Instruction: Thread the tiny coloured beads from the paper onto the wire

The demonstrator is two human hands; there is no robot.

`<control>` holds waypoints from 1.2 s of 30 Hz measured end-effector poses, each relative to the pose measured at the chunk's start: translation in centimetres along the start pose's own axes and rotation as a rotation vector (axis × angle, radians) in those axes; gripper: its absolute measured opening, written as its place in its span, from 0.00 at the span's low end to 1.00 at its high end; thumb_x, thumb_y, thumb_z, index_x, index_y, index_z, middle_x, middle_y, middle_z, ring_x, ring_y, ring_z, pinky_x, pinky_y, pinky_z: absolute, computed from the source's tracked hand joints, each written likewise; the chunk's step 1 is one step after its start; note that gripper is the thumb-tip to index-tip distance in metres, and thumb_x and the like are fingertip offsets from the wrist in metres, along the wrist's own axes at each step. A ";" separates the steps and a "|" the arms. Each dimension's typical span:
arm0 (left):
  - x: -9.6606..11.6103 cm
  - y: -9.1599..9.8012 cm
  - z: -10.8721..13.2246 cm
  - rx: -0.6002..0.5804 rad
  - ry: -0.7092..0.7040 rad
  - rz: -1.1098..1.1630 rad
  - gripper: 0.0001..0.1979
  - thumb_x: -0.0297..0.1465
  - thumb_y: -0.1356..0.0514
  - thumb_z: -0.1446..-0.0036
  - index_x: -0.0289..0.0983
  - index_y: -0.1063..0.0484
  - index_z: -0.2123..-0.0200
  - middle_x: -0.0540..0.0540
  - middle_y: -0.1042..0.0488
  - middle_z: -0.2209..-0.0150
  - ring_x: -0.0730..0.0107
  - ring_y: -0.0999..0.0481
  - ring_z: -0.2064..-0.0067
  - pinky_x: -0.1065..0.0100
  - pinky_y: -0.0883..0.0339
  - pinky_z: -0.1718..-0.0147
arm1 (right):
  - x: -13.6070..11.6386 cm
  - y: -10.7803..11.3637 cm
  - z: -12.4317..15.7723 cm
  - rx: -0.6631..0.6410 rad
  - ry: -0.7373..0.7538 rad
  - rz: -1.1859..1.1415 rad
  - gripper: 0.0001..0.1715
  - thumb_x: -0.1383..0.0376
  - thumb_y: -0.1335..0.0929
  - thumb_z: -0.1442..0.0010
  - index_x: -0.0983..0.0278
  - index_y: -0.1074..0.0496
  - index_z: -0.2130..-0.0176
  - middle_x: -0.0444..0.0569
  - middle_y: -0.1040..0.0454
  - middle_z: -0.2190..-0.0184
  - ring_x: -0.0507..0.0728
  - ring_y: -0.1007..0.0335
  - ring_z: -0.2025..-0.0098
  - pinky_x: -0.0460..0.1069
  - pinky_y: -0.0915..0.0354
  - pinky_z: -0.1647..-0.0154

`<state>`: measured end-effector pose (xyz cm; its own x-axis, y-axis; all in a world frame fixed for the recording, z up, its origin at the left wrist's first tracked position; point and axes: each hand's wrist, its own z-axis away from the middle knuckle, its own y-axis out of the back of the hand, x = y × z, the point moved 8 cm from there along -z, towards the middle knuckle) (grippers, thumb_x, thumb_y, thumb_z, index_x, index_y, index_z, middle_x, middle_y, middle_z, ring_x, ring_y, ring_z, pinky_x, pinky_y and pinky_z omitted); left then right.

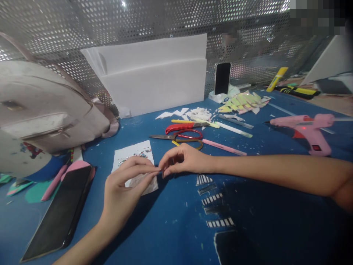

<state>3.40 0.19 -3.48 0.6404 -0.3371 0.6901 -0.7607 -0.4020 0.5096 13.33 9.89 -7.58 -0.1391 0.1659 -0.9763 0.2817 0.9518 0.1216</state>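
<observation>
As your left hand and right hand meet in narrow pinches, you cannot tell whether they hold anything; the white paper sheet with multicoloured specks lies partly hidden by your left hand, left of black-and-white striped strips.

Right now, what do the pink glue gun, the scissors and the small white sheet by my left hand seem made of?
Pink glue gun: probably hard plastic, smooth, judging by its molded-looking body. Scissors: blades look like metal, dark gray; the shiny handle loops are perhaps plastic. Small white sheet: likely paper or tissue, matte, as it looks thin and creased.
</observation>
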 end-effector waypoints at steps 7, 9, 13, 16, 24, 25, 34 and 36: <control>0.2 -0.2 -0.6 -0.051 0.002 -0.033 0.08 0.25 0.37 0.44 0.44 0.21 0.65 0.48 0.24 0.65 0.66 0.25 0.61 0.65 0.33 0.60 | 0.0 0.1 0.0 0.007 0.006 -0.030 0.11 0.62 0.28 0.43 0.67 0.23 0.63 0.48 0.23 0.70 0.50 0.27 0.69 0.45 0.30 0.66; -0.3 0.4 -1.3 -0.116 0.021 -0.103 0.06 0.29 0.36 0.45 0.43 0.21 0.63 0.48 0.22 0.63 0.65 0.25 0.61 0.65 0.33 0.60 | -0.1 0.3 0.0 0.034 0.014 -0.031 0.10 0.61 0.29 0.43 0.67 0.24 0.64 0.47 0.23 0.70 0.49 0.28 0.70 0.44 0.30 0.68; -3.8 2.5 -2.5 -0.263 0.210 -0.322 0.06 0.37 0.37 0.46 0.43 0.22 0.67 0.49 0.20 0.67 0.63 0.23 0.64 0.65 0.33 0.63 | -0.3 0.3 0.0 0.045 0.025 -0.021 0.09 0.62 0.29 0.43 0.67 0.24 0.64 0.47 0.24 0.70 0.49 0.29 0.69 0.44 0.31 0.68; -5.7 3.0 -2.8 -0.349 0.233 -0.437 0.09 0.38 0.39 0.46 0.41 0.23 0.72 0.49 0.20 0.69 0.66 0.25 0.69 0.68 0.36 0.70 | -0.3 0.2 0.0 0.035 0.026 -0.009 0.10 0.62 0.29 0.43 0.67 0.24 0.64 0.48 0.24 0.69 0.50 0.29 0.68 0.44 0.31 0.68; -6.3 1.4 -2.1 -0.395 0.149 -0.459 0.07 0.35 0.39 0.49 0.40 0.23 0.73 0.49 0.20 0.73 0.70 0.27 0.74 0.70 0.37 0.72 | -0.5 0.0 0.0 0.024 0.015 0.008 0.09 0.63 0.29 0.42 0.67 0.25 0.64 0.48 0.25 0.69 0.49 0.29 0.67 0.43 0.31 0.68; -6.3 1.4 -2.1 -0.391 0.147 -0.460 0.07 0.35 0.39 0.49 0.40 0.23 0.73 0.49 0.20 0.72 0.70 0.27 0.74 0.70 0.37 0.72 | -0.5 0.0 0.0 0.025 0.015 0.009 0.09 0.63 0.29 0.42 0.67 0.25 0.64 0.48 0.25 0.69 0.49 0.29 0.67 0.43 0.31 0.68; -5.8 0.7 -2.4 -0.417 0.133 -0.485 0.07 0.34 0.41 0.48 0.38 0.25 0.74 0.49 0.22 0.75 0.69 0.28 0.75 0.69 0.37 0.71 | -0.4 0.0 0.0 0.030 -0.001 0.022 0.08 0.63 0.29 0.42 0.67 0.25 0.65 0.47 0.25 0.69 0.49 0.29 0.68 0.43 0.32 0.68; -5.6 0.8 -2.4 -0.418 0.130 -0.488 0.08 0.35 0.42 0.47 0.38 0.26 0.74 0.49 0.23 0.75 0.69 0.28 0.75 0.69 0.37 0.72 | -0.4 0.0 0.0 0.028 0.001 0.029 0.08 0.63 0.29 0.42 0.67 0.25 0.65 0.47 0.25 0.69 0.49 0.29 0.67 0.44 0.32 0.68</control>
<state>-1.01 3.76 -5.71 0.9244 -0.0834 0.3722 -0.3798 -0.1094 0.9186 13.41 9.81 -7.16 -0.1316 0.1941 -0.9721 0.3126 0.9387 0.1451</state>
